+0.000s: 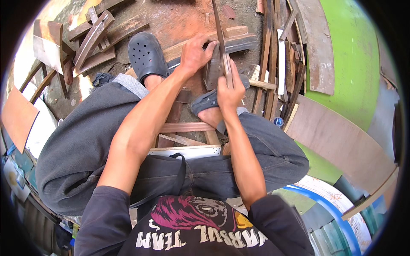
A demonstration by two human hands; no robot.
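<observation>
My right hand [230,88] is closed round the handle of what looks like a handsaw, its long narrow blade [219,26] seen nearly edge-on and pointing away from me. Beside the blade, my left hand [197,54] grips a dark piece of wood [211,76], with the thumb close to the saw. Behind both hands, a light wooden strip [237,31] and a dark one [241,43] lie on the ground. My dark clogs [147,54] stand either side of the work. How deep the blade sits in the wood is hidden.
Scrap wood [98,38] is heaped at the far left. Long wooden strips [267,55] lie at the right, near a light wooden tool handle [262,84]. A green panel [348,55] and a curved brown board [341,132] are farther right. A wooden frame [188,127] sits between my legs.
</observation>
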